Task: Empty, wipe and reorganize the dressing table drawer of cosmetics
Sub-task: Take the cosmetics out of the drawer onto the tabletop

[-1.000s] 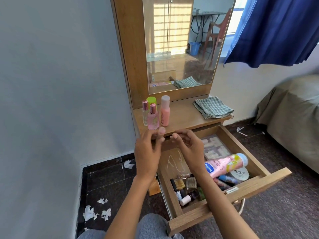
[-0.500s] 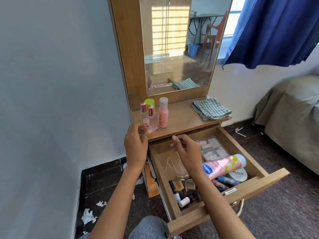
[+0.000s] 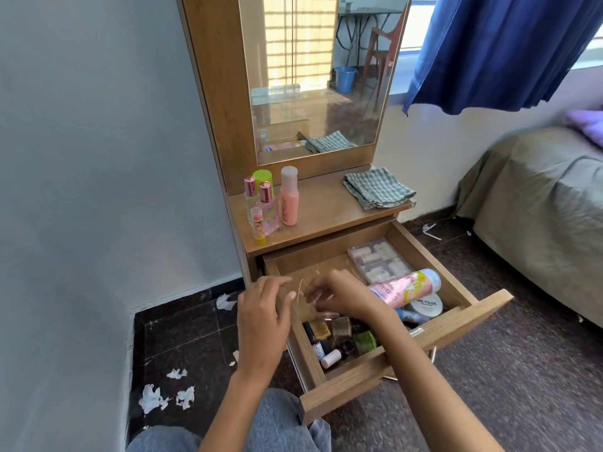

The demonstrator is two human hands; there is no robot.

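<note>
The wooden drawer point(image 3: 404, 349) stands pulled out under the dressing table top point(image 3: 326, 212). It holds a clear compartment box point(image 3: 380, 261), a pink lotion tube point(image 3: 406, 286), a white nail polish jar point(image 3: 428, 305) and several small bottles point(image 3: 341, 336) in the near left corner. My left hand point(image 3: 261, 318) hovers with straight fingers over the drawer's left edge, holding nothing. My right hand point(image 3: 339, 296) hangs over the drawer, fingers loosely curled just above the small bottles. On the table top stand a small pink lip balm point(image 3: 256, 223), two pink-capped perfume bottles point(image 3: 268, 207) and a pink bottle point(image 3: 289, 197).
A folded checked cloth point(image 3: 378, 187) lies on the right of the table top, below the mirror point(image 3: 313, 76). Torn white paper scraps point(image 3: 163, 394) litter the dark floor at the left. A bed point(image 3: 548, 203) stands at the right, under a blue curtain point(image 3: 509, 50).
My left hand set the small lip balm on the table top beside the perfume bottles and came back down to the drawer. My right hand dropped lower toward the small bottles.
</note>
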